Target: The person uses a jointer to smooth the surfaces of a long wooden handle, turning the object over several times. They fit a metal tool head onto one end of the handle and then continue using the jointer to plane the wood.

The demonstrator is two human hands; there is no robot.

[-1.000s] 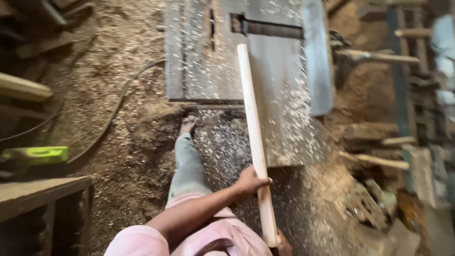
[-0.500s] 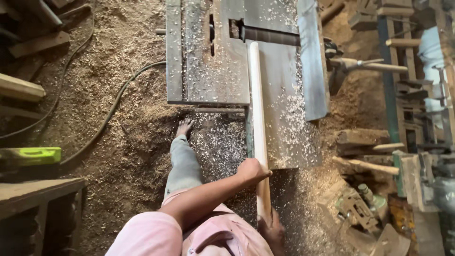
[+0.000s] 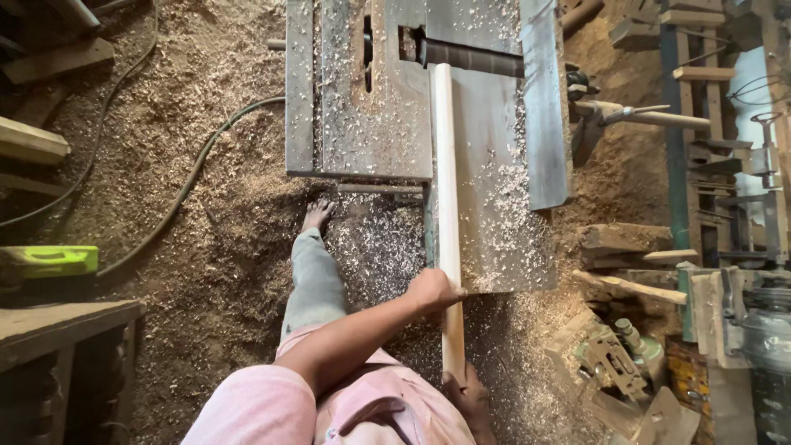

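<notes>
A long pale wooden stick (image 3: 446, 181) lies lengthwise on the grey metal table of a planing machine (image 3: 494, 165), its far end at the dark cutter slot (image 3: 474, 58). My left hand (image 3: 434, 291) grips the stick near the table's front edge. My right hand (image 3: 467, 394) holds the stick's near end, low in the view and partly hidden by my pink shirt. Wood shavings cover the table.
Sawdust and shavings cover the floor, with my bare foot (image 3: 316, 216) beside the machine. A green hose (image 3: 194, 177) curves across the floor. A bright green tool (image 3: 49, 261) lies left above a wooden bench (image 3: 58, 325). Timber offcuts and machine parts (image 3: 618, 354) crowd the right.
The stick has straightened from a slant to lie parallel with the table and has slid forward toward the cutter slot. Both hands have moved with it.
</notes>
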